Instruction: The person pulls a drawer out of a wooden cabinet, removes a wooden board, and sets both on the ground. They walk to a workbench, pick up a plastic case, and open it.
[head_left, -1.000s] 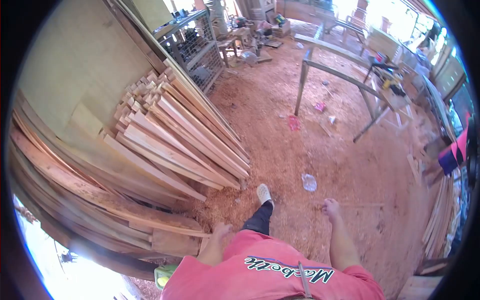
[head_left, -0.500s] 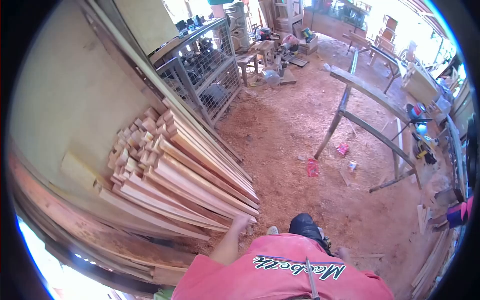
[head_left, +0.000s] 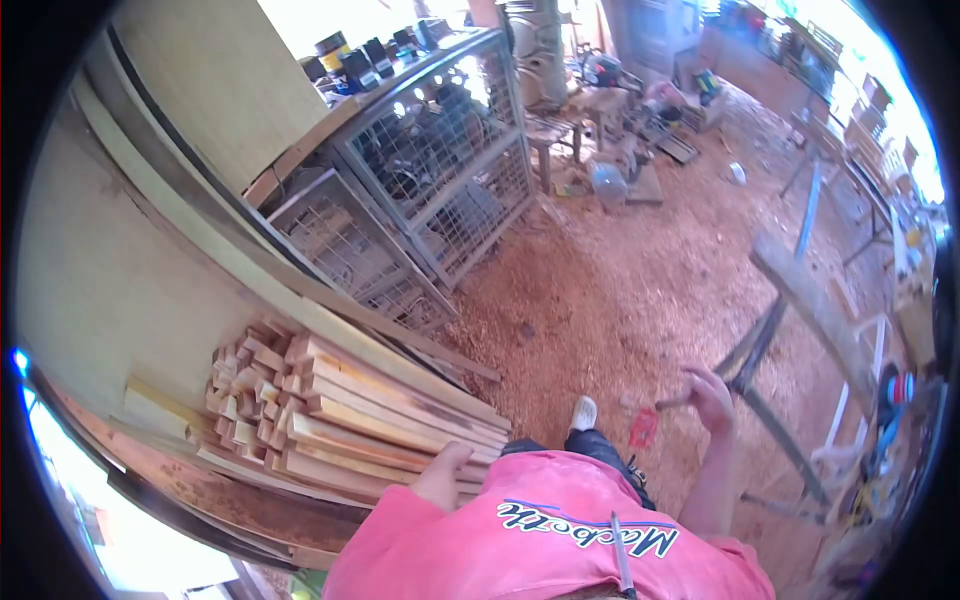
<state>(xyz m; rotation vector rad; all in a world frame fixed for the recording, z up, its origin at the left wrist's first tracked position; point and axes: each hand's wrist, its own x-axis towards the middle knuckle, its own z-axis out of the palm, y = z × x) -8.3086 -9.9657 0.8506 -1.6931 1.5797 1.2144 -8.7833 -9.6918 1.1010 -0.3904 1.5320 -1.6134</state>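
Note:
My left hand (head_left: 449, 462) is at the lower right side of a pile of long wooden sticks (head_left: 385, 405), touching or just above them; its fingers are mostly hidden. The sticks lean together, with their square ends bunched at the left. My right hand (head_left: 710, 400) is raised over the floor at the right, fingers apart, and nothing can be made out in it. A red wrapper (head_left: 643, 428) lies on the floor just left of that hand. A pen-like object (head_left: 622, 555) lies against my pink shirt (head_left: 540, 540).
A wire-mesh cabinet (head_left: 440, 160) stands beyond the sticks, with small containers (head_left: 360, 68) on top. Wood shavings cover the floor (head_left: 600, 290). A trestle frame (head_left: 815, 300) stands at the right. A small wooden stool (head_left: 553, 135) and tools are farther back.
The view has turned left and shifted closer to the cabinet. My right hand has risen from beside my body and reached outward. My left hand is now farther back along the sticks.

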